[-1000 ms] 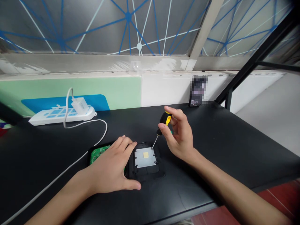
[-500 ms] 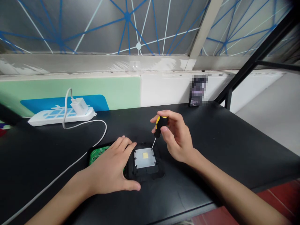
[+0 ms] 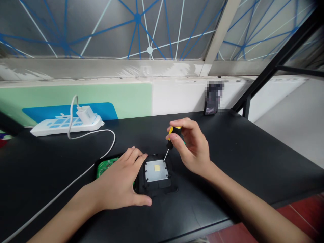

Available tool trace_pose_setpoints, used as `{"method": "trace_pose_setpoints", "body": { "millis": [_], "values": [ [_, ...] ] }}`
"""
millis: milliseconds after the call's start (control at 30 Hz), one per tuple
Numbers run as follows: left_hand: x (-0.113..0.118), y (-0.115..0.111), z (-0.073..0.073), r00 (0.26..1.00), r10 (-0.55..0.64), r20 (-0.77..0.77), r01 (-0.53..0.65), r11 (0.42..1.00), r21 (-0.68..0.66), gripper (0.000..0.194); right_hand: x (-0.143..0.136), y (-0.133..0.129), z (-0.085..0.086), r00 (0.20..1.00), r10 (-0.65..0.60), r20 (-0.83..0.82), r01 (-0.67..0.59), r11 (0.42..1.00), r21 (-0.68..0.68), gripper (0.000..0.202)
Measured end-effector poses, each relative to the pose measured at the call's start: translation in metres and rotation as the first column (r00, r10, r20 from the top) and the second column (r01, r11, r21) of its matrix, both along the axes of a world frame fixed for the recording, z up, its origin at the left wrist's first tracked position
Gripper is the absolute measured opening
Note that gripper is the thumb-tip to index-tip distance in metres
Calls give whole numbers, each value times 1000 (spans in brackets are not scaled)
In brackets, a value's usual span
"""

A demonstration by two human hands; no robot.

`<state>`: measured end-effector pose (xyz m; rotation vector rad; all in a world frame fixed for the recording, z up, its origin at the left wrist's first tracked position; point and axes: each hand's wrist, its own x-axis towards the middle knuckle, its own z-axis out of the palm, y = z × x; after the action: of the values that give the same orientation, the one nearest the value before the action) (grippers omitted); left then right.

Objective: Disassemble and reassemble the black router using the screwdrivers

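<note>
My right hand (image 3: 191, 146) grips a yellow-and-black screwdriver (image 3: 170, 145) by its handle. The tip meets a screw spot at the far right corner of a silver metal plate (image 3: 151, 174). A small pale yellow square (image 3: 157, 167) sits on the plate, and several dark screw points line its edges. Around the plate is a black plastic housing (image 3: 165, 189). My left hand (image 3: 124, 179) lies over the housing's left part with fingers extended and thumb apart. Partly hidden under that hand is a green circuit board (image 3: 106, 166).
A white power strip (image 3: 45, 127) with a plugged-in white charger (image 3: 86, 114) stands at the back left. Its white cable (image 3: 63, 191) runs across the black table (image 3: 243, 158). At the back right a phone (image 3: 211, 101) leans against the wall.
The fingers and thumb of my right hand have shifted around the screwdriver handle, which looks slightly turned. The tip stays at the same plate corner. My left hand has not moved.
</note>
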<state>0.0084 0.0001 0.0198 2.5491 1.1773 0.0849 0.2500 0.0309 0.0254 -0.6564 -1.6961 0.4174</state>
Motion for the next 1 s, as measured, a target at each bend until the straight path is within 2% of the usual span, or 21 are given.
{"method": "trace_pose_setpoints", "body": {
  "millis": [267,500,700,1000],
  "values": [
    [2,0,2,1000,22,13,-22,1000,-2,102,1,-2,-1,1000,-29,9,30,999,-43,28],
    [0,0,1,1000,14,5,-14,1000,11,103,0,-1,1,994,-93,49,92,996,13,30],
    [0,0,0,999,1,-37,0,1000,5,107,-1,0,1,995,-89,50,86,995,53,35],
    [1,1,0,1000,-5,-13,5,1000,4,107,-5,-9,5,997,-51,51,50,999,12,29]
  ]
}}
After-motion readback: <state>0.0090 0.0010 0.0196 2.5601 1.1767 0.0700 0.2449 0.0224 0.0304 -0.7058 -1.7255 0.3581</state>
